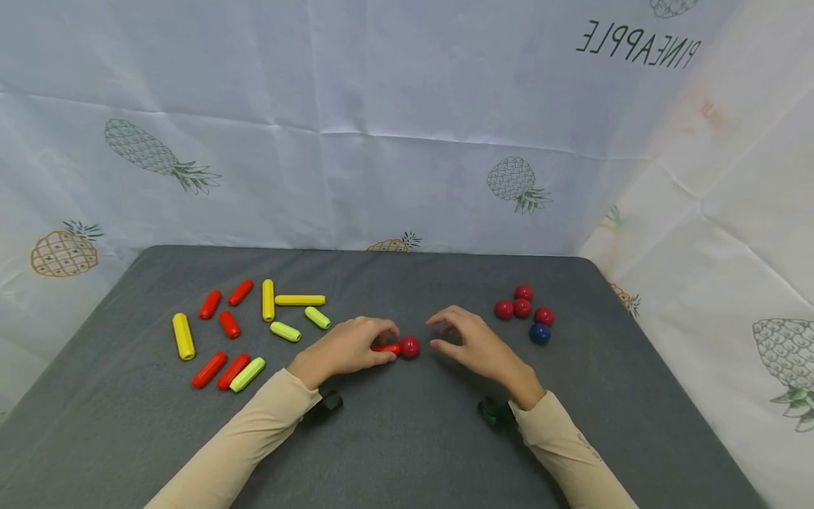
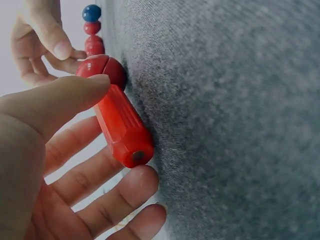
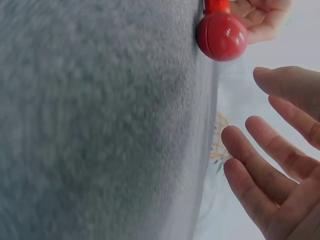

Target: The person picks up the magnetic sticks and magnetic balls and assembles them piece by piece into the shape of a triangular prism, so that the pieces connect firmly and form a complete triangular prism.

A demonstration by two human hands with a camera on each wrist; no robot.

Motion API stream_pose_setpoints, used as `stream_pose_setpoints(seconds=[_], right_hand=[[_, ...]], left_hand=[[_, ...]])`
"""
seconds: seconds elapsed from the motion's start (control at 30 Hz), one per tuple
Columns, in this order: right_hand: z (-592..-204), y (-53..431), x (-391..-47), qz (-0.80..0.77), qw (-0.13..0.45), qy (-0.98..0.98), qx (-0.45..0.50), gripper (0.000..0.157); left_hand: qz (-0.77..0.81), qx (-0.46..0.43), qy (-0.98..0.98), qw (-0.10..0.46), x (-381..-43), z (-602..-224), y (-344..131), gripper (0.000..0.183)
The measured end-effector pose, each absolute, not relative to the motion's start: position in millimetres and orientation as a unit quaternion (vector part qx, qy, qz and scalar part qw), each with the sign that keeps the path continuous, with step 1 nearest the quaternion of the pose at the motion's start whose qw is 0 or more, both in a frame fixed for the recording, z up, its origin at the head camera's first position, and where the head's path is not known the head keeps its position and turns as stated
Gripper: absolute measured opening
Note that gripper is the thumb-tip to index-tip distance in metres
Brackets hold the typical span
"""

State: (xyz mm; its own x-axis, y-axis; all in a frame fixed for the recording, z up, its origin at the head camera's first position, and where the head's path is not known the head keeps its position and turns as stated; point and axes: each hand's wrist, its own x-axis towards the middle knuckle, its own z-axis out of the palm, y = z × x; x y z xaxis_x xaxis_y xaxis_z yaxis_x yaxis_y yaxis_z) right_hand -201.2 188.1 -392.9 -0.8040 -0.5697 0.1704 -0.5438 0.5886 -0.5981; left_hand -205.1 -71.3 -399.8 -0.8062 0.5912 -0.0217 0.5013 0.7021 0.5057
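My left hand (image 1: 348, 346) holds a short red toy rod (image 2: 124, 127) between thumb and fingers. In the left wrist view, the rod's near end shows a small dark round spot. A red ball (image 1: 410, 346) with a seam around it touches the rod's other end, and both lie on the dark grey tabletop. My right hand (image 1: 478, 346) hovers just to the right of the ball. Its fingers (image 3: 245, 145) are relaxed and apart, holding nothing. The right wrist view shows a gap between this hand and the ball.
At left lie several red rods (image 1: 210, 370), longer yellow rods (image 1: 184, 336) and lime-green rods (image 1: 248, 375). Several red balls (image 1: 504, 309) and a blue ball (image 1: 540, 334) sit at right. A pineapple-print cloth (image 1: 381, 191) hangs behind the table.
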Motion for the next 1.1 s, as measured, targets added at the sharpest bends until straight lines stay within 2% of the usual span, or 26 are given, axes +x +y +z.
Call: stream_pose_setpoints(seconds=[0.4,0.77,1.1], right_hand=[[-388.8,206.6,-203.9,-0.334,-0.007,0.899,-0.284,0.033],[-384.4,227.8,-209.5,-0.333,-0.039,0.906,-0.259,0.033],[-383.6,244.4,-215.6,-0.333,-0.044,0.913,-0.231,0.036]], left_hand=[[0.225,0.304,0.922,0.082,-203.1,-397.5,-64.1,0.038],[0.261,0.315,0.905,0.117,-203.0,-397.4,-62.1,0.045],[0.258,0.311,0.91,0.099,-206.7,-398.1,-68.2,0.034]])
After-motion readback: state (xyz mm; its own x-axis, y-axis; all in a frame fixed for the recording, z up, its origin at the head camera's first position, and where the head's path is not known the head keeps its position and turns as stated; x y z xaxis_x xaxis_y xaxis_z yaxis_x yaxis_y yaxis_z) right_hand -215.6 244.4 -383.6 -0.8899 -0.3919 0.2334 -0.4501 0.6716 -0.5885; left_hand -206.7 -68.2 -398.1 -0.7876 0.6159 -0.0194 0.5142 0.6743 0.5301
